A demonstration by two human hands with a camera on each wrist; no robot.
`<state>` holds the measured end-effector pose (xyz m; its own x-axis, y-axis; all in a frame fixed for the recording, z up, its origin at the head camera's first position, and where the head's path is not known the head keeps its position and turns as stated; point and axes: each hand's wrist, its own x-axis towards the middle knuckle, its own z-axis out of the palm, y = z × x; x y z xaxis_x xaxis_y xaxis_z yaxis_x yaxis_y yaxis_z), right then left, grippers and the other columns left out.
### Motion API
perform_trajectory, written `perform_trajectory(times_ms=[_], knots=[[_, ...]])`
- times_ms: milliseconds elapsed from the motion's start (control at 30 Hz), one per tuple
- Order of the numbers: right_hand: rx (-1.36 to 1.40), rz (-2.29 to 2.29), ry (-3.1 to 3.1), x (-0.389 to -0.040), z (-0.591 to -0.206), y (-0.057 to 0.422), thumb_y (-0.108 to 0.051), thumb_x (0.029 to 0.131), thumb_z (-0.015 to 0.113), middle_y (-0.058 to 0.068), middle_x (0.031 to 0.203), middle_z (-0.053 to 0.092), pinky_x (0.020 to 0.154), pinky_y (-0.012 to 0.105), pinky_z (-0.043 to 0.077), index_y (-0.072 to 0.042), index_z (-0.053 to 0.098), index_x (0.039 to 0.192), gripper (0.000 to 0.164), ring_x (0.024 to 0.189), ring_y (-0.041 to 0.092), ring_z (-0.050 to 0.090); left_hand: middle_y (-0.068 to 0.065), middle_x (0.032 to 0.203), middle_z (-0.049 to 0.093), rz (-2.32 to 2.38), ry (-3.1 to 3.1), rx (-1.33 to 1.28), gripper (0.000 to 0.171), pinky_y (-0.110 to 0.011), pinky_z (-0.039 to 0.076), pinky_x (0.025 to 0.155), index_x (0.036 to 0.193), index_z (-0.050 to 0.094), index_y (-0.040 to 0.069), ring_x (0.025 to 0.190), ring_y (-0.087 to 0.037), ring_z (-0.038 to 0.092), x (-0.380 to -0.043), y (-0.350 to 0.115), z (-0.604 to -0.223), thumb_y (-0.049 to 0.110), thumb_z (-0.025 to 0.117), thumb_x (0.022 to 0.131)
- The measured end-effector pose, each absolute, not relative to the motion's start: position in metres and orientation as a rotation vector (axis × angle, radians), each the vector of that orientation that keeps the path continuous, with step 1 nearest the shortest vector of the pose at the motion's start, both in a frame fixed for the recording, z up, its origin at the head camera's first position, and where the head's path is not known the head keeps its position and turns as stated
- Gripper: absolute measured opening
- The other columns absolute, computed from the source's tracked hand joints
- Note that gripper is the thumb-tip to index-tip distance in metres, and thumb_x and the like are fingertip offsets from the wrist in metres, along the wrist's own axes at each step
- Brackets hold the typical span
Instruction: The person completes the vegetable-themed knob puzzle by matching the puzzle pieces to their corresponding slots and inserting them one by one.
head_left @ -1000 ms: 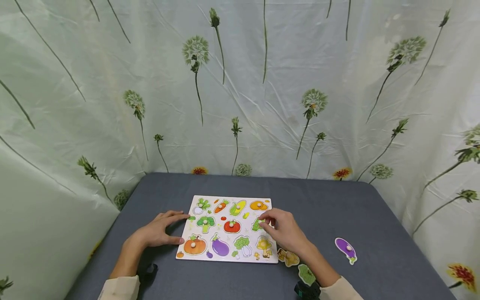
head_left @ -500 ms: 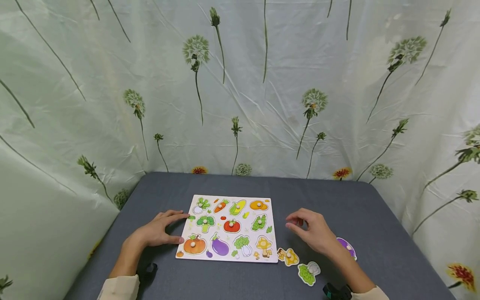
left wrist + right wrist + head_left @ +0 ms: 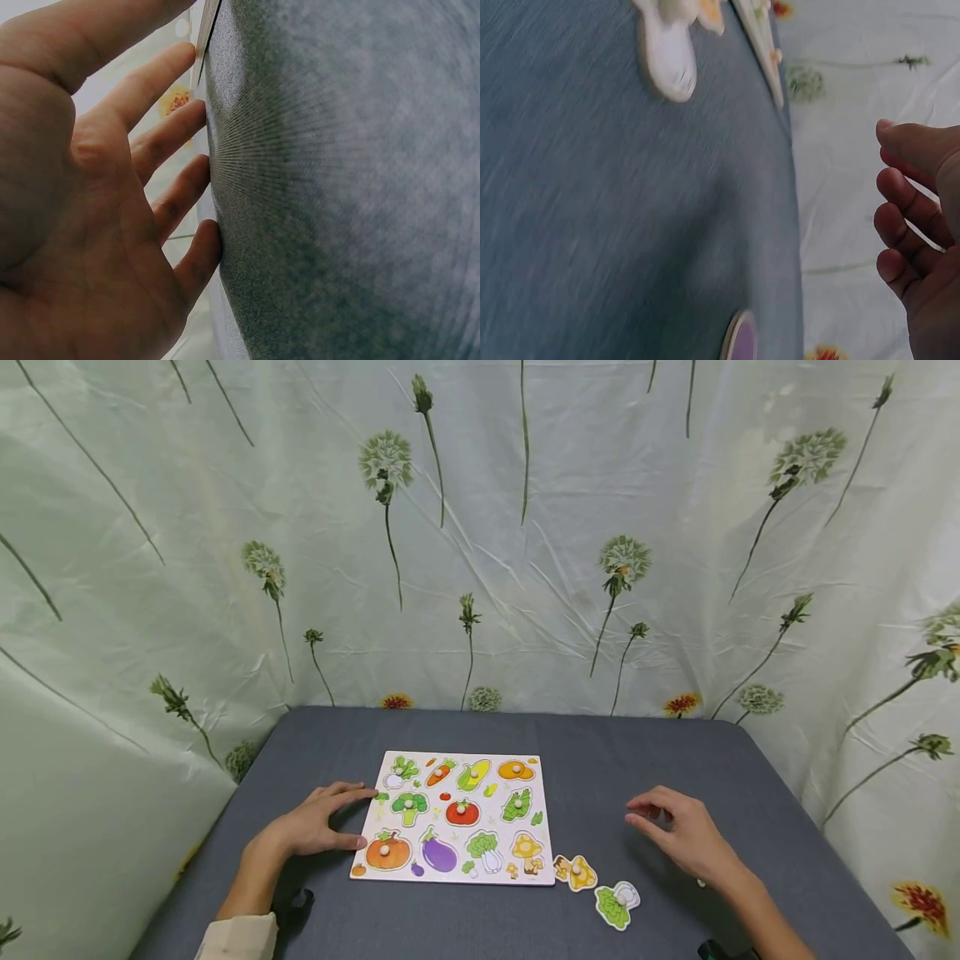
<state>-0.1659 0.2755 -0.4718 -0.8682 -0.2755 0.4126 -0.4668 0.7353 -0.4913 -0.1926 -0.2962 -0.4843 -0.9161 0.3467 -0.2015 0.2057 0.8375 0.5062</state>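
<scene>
Hovering right hand [image 3: 686, 837], purple piece [image 3: 742, 343] below

Item: purple piece, on the grey table [image 3: 480, 927], toward me from my right fingertips; largely hidden by that arm in the head view, so its long axis I cannot tell. Right hand nearer. My right fingers: loosely bent, holding nothing. My left hand [image 3: 318, 822]: fingers apart, thumb and index at the left edge of the board [image 3: 491, 808]. Mushroom piece [image 3: 582, 877], cabbage piece [image 3: 612, 911]: right of it. Surface: cloth-like. Behind: flowered curtain [image 3: 555, 485].
</scene>
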Motion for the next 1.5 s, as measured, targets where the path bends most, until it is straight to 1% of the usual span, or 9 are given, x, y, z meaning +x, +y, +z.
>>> perform_trajectory(times_ms=[200, 400, 633, 800, 933, 1000, 1200, 1367, 1500], knots=[[0.547, 0.831, -2.626, -0.163, -0.481, 0.3, -0.016, 0.087, 0.083, -0.019, 0.086, 0.064, 0.063, 0.026, 0.046, -0.019, 0.078, 0.096, 0.012, 0.075, -0.004, 0.052, -0.018, 0.157, 0.043, 0.718, 2.731, 0.423, 0.083, -0.074, 0.036, 0.103, 0.151, 0.053, 0.023, 0.139, -0.047, 0.037, -0.192, -0.296, -0.484, 0.052, 0.085, 0.079], [0.6, 0.819, -2.613, -0.161, -0.489, 0.324, -0.012, 0.085, 0.084, -0.018, 0.089, 0.067, 0.064, 0.023, 0.047, -0.018, 0.079, 0.096, 0.013, 0.076, -0.005, 0.056, -0.019, 0.156, 0.043, 0.721, 2.734, 0.429, 0.083, -0.074, 0.036, 0.103, 0.151, 0.054, 0.023, 0.139, -0.047, 0.037, -0.191, -0.295, -0.483, 0.051, 0.085, 0.079], [0.621, 0.779, -2.649, -0.157, -0.497, 0.344, -0.013, 0.083, 0.085, -0.016, 0.09, 0.066, 0.063, 0.024, 0.043, -0.019, 0.078, 0.096, 0.016, 0.077, 0.002, 0.055, -0.019, 0.157, 0.043, 0.713, 2.733, 0.421, 0.084, -0.074, 0.036, 0.103, 0.151, 0.053, 0.022, 0.139, -0.047, 0.037, -0.192, -0.294, -0.482, 0.052, 0.085, 0.079], [0.678, 0.81, -2.658, -0.155, -0.499, 0.352, -0.01, 0.083, 0.084, -0.017, 0.088, 0.063, 0.061, 0.022, 0.039, -0.019, 0.078, 0.098, 0.018, 0.073, -0.003, 0.05, -0.018, 0.158, 0.042, 0.709, 2.725, 0.4, 0.083, -0.073, 0.037, 0.103, 0.151, 0.053, 0.025, 0.14, -0.046, 0.036, -0.192, -0.295, -0.484, 0.052, 0.085, 0.079], [0.734, 0.842, -2.62, -0.155, -0.505, 0.354, -0.004, 0.08, 0.085, -0.011, 0.088, 0.068, 0.066, 0.017, 0.04, -0.019, 0.078, 0.096, 0.023, 0.077, -0.005, 0.054, -0.018, 0.158, 0.042, 0.715, 2.725, 0.4, 0.083, -0.072, 0.037, 0.103, 0.151, 0.053, 0.025, 0.14, -0.046, 0.037, -0.192, -0.295, -0.483, 0.052, 0.085, 0.079], [0.737, 0.867, -2.623, -0.154, -0.508, 0.354, -0.003, 0.081, 0.084, -0.01, 0.088, 0.069, 0.066, 0.015, 0.04, -0.019, 0.078, 0.096, 0.023, 0.078, -0.006, 0.055, -0.018, 0.158, 0.042, 0.716, 2.726, 0.404, 0.083, -0.072, 0.037, 0.103, 0.151, 0.053, 0.025, 0.14, -0.046, 0.037, -0.191, -0.295, -0.483, 0.052, 0.085, 0.079], [0.688, 0.938, -2.637, -0.152, -0.514, 0.359, 0.001, 0.081, 0.082, -0.012, 0.085, 0.065, 0.058, 0.017, 0.04, -0.015, 0.078, 0.094, 0.021, 0.07, -0.006, 0.051, -0.019, 0.158, 0.042, 0.719, 2.729, 0.417, 0.083, -0.073, 0.037, 0.102, 0.151, 0.053, 0.024, 0.14, -0.047, 0.037, -0.19, -0.295, -0.483, 0.052, 0.085, 0.08], [0.657, 0.941, -2.65, -0.15, -0.514, 0.365, 0.002, 0.08, 0.082, -0.015, 0.082, 0.062, 0.06, 0.015, 0.041, -0.014, 0.076, 0.093, 0.021, 0.071, -0.007, 0.052, -0.02, 0.157, 0.043, 0.731, 2.729, 0.436, 0.083, -0.073, 0.037, 0.102, 0.151, 0.053, 0.023, 0.138, -0.048, 0.038, -0.191, -0.296, -0.483, 0.051, 0.085, 0.08], [0.671, 0.95, -2.666, -0.148, -0.512, 0.369, 0.003, 0.082, 0.08, -0.015, 0.083, 0.062, 0.06, 0.015, 0.041, -0.013, 0.076, 0.093, 0.02, 0.072, -0.006, 0.052, -0.019, 0.157, 0.043, 0.736, 2.73, 0.437, 0.083, -0.073, 0.038, 0.102, 0.151, 0.053, 0.024, 0.138, -0.046, 0.038, -0.192, -0.296, -0.484, 0.051, 0.085, 0.08]])
